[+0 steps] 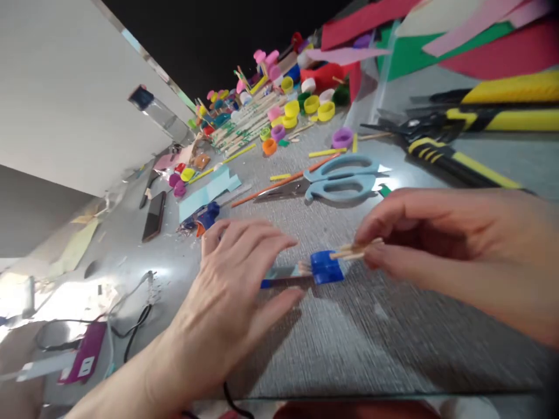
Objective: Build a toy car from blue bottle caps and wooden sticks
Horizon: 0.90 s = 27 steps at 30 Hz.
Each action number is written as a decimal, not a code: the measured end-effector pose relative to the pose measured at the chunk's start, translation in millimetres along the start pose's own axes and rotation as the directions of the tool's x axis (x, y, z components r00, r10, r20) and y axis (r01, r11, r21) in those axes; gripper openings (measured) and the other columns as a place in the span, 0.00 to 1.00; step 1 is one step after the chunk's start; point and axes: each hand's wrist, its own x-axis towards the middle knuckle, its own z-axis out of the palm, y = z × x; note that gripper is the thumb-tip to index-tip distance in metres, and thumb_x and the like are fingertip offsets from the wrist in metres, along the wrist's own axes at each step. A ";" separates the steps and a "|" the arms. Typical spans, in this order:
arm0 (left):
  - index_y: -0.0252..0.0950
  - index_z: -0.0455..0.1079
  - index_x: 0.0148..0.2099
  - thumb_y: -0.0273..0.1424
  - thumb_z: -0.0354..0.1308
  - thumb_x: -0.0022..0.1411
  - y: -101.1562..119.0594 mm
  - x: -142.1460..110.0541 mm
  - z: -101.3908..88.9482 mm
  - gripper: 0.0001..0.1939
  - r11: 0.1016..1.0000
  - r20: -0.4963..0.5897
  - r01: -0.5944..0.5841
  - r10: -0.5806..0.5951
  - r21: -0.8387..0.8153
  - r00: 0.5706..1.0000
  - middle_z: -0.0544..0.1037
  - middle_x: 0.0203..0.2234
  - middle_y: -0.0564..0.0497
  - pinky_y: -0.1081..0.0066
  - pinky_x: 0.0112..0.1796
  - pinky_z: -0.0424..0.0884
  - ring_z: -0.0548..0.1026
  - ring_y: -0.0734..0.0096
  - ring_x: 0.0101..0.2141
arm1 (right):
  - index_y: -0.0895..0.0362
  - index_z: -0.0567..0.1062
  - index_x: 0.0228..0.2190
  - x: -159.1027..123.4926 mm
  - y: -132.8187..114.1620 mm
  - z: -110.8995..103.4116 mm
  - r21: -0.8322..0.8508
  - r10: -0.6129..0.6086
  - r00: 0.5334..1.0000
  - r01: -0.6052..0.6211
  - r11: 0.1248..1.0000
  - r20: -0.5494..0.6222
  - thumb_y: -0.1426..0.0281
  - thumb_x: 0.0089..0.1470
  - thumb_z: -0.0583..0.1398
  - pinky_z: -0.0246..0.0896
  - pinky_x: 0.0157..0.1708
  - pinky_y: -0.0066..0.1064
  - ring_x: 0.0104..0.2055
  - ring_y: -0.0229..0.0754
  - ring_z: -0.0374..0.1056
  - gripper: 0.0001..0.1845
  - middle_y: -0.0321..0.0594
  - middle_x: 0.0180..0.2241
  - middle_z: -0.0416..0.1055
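R. hand (pixel 454 238): thumb and fingertips pinch a few thin wooden sticks (pixel 356 251); stick tips reach the blue piece (pixel 326 269), contact approx., can't confirm. L. hand (pixel 231 285): fingers spread, thumb apart, nothing seen gripped. Blue piece: on tabletop (pixel 393 349), btwn. both hands, just beyond L. fingertips. Dark strip (pixel 290 281) w/ blue end: runs from blue piece twd. L. palm. Lt.-blue scissors (pixel 343 179): flat, beyond the hands, handles nearer R. Yellow-black pliers (pixel 449 160): beyond R. hand. Blue glue gun (pixel 207 215): just past L. fingers. Phone (pixel 154 216): left of glue gun. Coloured caps (pixel 326 110): farther out, past scissors.
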 end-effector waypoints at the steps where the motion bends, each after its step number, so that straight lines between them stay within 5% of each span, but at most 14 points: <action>1: 0.39 0.66 0.55 0.33 0.65 0.64 0.0 3.5 1.2 0.19 1.000 0.030 -0.010 0.009 0.024 1.000 0.76 0.50 0.46 0.52 0.56 0.58 0.69 0.55 0.54 | 0.49 0.79 0.35 -0.8 0.4 3.2 -0.002 -0.003 1.000 0.003 1.000 0.018 0.63 0.58 0.66 0.59 0.20 0.27 0.25 0.37 0.68 0.04 0.33 0.27 0.74; 4: 0.40 0.68 0.50 0.33 0.63 0.65 4.0 10.5 4.0 0.13 0.999 0.071 -0.011 0.008 0.048 0.997 0.78 0.45 0.49 0.52 0.55 0.56 0.71 0.56 0.52 | 0.49 0.77 0.33 -0.5 0.5 12.0 -0.004 -0.015 0.996 0.015 1.000 0.089 0.64 0.61 0.63 0.62 0.22 0.26 0.26 0.37 0.69 0.04 0.31 0.26 0.74; 10: 0.43 0.70 0.44 0.31 0.62 0.67 4.0 12.2 11.0 0.05 0.999 0.022 -0.018 0.019 -0.027 1.000 0.80 0.37 0.54 0.54 0.52 0.54 0.75 0.59 0.46 | 0.50 0.77 0.27 6.0 -0.8 24.7 -0.008 -0.012 0.999 0.012 1.000 0.051 0.71 0.55 0.62 0.55 0.15 0.27 0.20 0.37 0.66 0.06 0.30 0.20 0.72; 27: 0.44 0.71 0.44 0.30 0.64 0.66 -1.8 11.5 16.7 0.06 0.999 -0.025 -0.016 0.015 -0.035 1.000 0.82 0.37 0.55 0.54 0.48 0.55 0.77 0.61 0.44 | 0.49 0.78 0.29 10.7 -3.3 26.3 -0.081 -0.017 0.997 0.023 0.996 0.070 0.70 0.54 0.62 0.61 0.19 0.28 0.25 0.39 0.71 0.05 0.30 0.26 0.77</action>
